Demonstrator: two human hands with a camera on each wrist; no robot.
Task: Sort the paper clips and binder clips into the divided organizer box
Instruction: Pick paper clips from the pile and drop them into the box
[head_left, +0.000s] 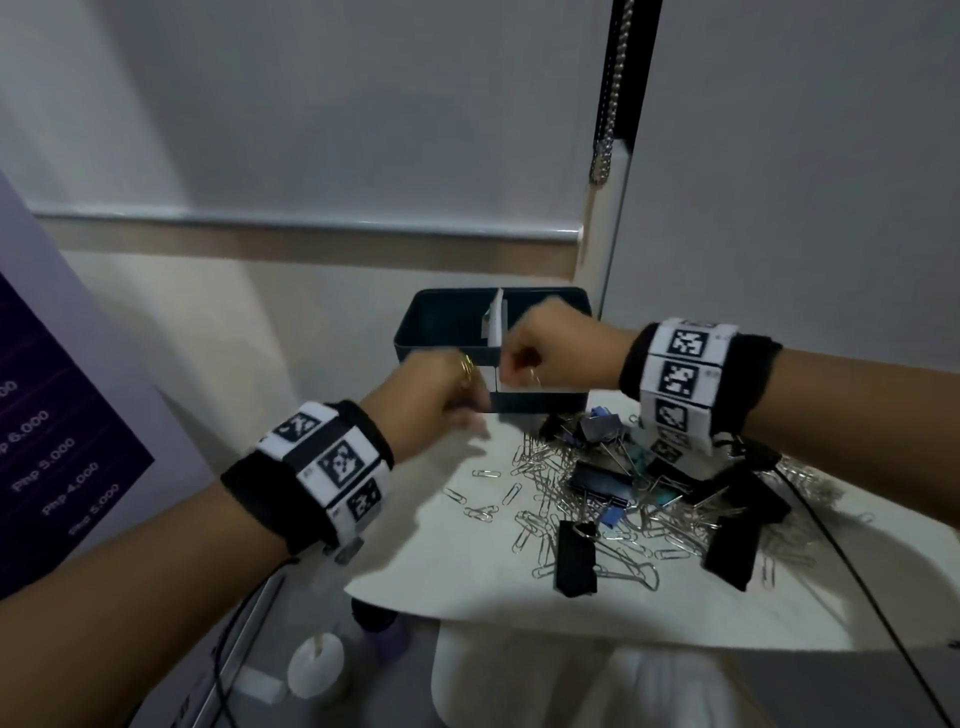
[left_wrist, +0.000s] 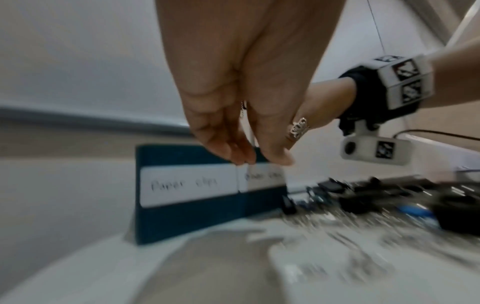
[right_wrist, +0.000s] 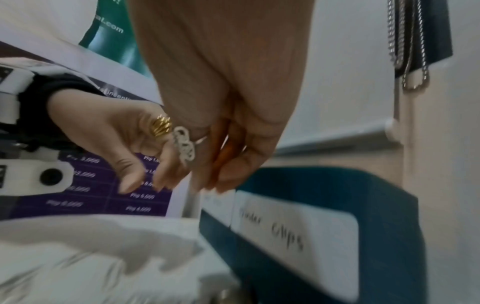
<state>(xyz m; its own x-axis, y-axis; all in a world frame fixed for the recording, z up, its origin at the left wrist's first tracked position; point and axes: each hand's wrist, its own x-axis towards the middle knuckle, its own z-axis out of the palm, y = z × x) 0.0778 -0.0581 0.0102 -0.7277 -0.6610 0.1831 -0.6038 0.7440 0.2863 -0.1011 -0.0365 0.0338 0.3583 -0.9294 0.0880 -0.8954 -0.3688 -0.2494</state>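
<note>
A dark blue organizer box (head_left: 441, 322) stands at the back of the white sheet (head_left: 415, 561), split by a white divider (head_left: 497, 319). Its front labels read "Paper clips" (left_wrist: 187, 183) on the left and "Binder clips" (right_wrist: 285, 230) on the right. My right hand (head_left: 524, 364) hovers at the front rim by the divider, fingers curled, pinching a thin wire paper clip (head_left: 532, 376). My left hand (head_left: 462, 410) hangs blurred just left of it, fingers (right_wrist: 166, 176) loosely curled with nothing seen in them. Loose paper clips (head_left: 540, 499) and black binder clips (head_left: 574, 558) lie heaped in front.
A purple price poster (head_left: 52, 441) leans at the left. More black binder clips (head_left: 732, 551) and a small blue one (head_left: 610, 517) lie in the heap. A black cable (head_left: 857, 571) crosses the right side. A white roll (head_left: 314, 665) sits below the sheet's edge. A bead chain (head_left: 615, 78) hangs behind.
</note>
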